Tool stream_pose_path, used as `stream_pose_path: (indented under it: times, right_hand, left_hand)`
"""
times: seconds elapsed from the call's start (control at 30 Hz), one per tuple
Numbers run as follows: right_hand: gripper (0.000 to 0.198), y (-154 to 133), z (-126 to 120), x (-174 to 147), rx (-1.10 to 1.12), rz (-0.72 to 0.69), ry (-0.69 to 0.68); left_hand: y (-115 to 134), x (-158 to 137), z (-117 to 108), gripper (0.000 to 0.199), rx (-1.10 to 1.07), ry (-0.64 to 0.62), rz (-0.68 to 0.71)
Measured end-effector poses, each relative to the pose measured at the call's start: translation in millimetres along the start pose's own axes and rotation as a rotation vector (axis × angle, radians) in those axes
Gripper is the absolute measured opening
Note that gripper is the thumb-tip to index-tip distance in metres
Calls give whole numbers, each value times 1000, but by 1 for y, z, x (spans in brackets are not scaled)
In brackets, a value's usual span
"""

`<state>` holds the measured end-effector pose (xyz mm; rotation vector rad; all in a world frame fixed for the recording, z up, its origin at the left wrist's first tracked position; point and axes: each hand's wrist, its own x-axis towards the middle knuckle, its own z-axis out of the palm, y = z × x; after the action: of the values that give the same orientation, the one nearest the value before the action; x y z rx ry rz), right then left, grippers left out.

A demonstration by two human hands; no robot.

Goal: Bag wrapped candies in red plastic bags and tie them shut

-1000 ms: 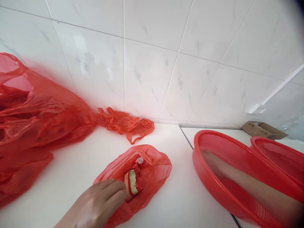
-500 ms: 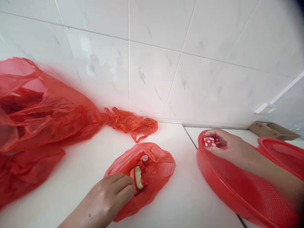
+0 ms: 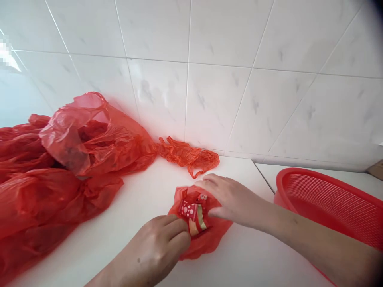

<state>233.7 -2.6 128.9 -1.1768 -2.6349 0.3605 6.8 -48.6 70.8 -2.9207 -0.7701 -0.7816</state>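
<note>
Red plastic is bunching under my left hand (image 3: 155, 249), whose curled fingers are pinching the small red bag (image 3: 200, 235) open on the white counter (image 3: 143, 199). My right hand (image 3: 231, 199), fingers loosely spread, is resting on the bag's far edge beside the small wrapped packets (image 3: 193, 213) (red, white-dotted) lying inside. I am seeing bigger red bags (image 3: 60, 167) slumping against the tiled wall (image 3: 209, 79), and a red mesh basket (image 3: 329, 199) sitting at right.

right hand (image 3: 231, 199) moved from basket (image 3: 329, 195) to bag (image 3: 206, 239)
</note>
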Motion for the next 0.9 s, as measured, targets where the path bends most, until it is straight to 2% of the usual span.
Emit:
stream_pose_path:
  times: [0.1, 0.2, 0.3, 0.37, 0.43, 0.5, 0.53, 0.63, 0.7, 0.77, 0.9]
  right_hand:
    - [44, 19, 10, -7, -176, 109, 41]
    - [32, 36, 22, -20, -224, 207, 64]
    - [8, 44, 25, -26, -110, 222, 70]
    - [15, 44, 17, -22, 16, 306, 100]
    - [17, 44, 0, -14, 199, 453, 182]
    - [15, 44, -23, -7, 451, 553, 347]
    - [14, 44, -35, -5, 594, 553, 436]
    - [10, 44, -68, -8, 976, 445, 635]
    - [10, 38, -80, -15, 1125, 389, 712]
    - [15, 29, -83, -20, 1215, 368, 777]
    - [19, 5, -65, -15, 1402, 329, 797]
  left_hand:
    - [-4, -4, -3, 27, -21, 33, -37]
    - [-7, -7, -5, 26, -11, 24, -70]
    - [-10, -9, -7, 25, 14, -1, -92]
    - [-16, -8, -11, 25, 48, -14, -122]
    - [-28, -3, -19, 26, 127, 16, -165]
    - [-40, 4, -34, 26, 247, 121, -228]
    - [-44, 9, -44, 25, 302, 200, -269]
    - [-46, 26, -74, 22, 351, 519, -488]
    - [-41, 39, -90, 23, 260, 699, -663]
    - [-37, 52, -97, 20, 70, 772, -771]
    - [-47, 76, -87, 9, -563, 664, -762]
